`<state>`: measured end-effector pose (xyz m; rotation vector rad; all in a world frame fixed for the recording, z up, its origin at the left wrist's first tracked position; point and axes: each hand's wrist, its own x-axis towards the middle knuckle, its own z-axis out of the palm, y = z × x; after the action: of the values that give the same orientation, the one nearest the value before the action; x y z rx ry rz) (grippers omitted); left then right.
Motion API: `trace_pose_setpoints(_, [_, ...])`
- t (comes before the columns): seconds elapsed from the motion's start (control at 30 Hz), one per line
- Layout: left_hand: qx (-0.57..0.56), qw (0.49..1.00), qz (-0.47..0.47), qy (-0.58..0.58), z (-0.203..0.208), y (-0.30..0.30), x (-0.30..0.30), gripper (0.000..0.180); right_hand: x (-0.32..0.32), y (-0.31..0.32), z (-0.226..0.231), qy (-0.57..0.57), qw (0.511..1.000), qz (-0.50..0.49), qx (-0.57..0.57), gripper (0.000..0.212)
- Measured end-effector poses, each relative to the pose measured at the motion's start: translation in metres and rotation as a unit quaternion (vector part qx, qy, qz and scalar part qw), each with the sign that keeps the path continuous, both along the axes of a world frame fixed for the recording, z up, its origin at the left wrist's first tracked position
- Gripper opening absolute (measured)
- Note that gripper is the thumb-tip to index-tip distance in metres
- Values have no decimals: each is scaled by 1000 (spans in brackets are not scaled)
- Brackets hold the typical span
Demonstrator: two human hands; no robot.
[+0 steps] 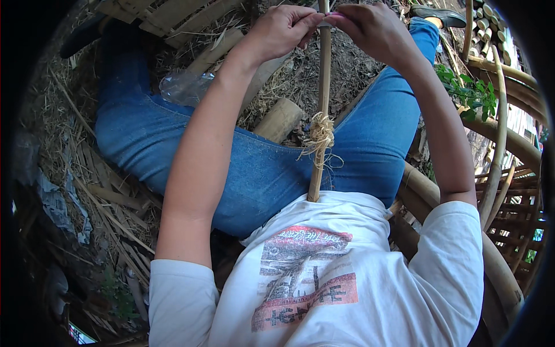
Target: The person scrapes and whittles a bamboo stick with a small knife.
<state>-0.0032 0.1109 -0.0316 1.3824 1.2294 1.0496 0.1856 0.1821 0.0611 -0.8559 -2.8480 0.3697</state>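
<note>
L hand (278,30) & R hand (377,30) fingertips pinched by stick (325,75), what's gripped unclear; stick end bodyward of hands, prob. unheld, cd slip if tugged unevenly.

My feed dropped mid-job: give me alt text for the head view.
A person's left hand and right hand meet at a long, thin, tan wooden stick near the picture's top edge; any small item pinched there is unclear. The stick runs between legs in blue denim jeans to a white cotton-like T-shirt, with tangled pale fibres around its lower part.
</note>
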Motion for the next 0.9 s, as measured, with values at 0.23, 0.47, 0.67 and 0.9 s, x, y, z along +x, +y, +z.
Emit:
trace_pose_setpoints(0.23, [104,987,26,118,11,-3,-3,33,6,-6,-11,33,999,-17,-25,38])
trace_pose_setpoints(0.47, [67,990,1,120,19,-9,-4,33,9,-14,-13,44,999,-17,-22,35])
trace_pose_setpoints(0.67, [27,996,-42,75,4,-21,-3,33,26,-22,-37,11,999,-33,-30,31])
trace_pose_setpoints(0.9, [58,992,-28,113,6,-39,0,29,21,-39,-33,58,998,-18,-19,30])
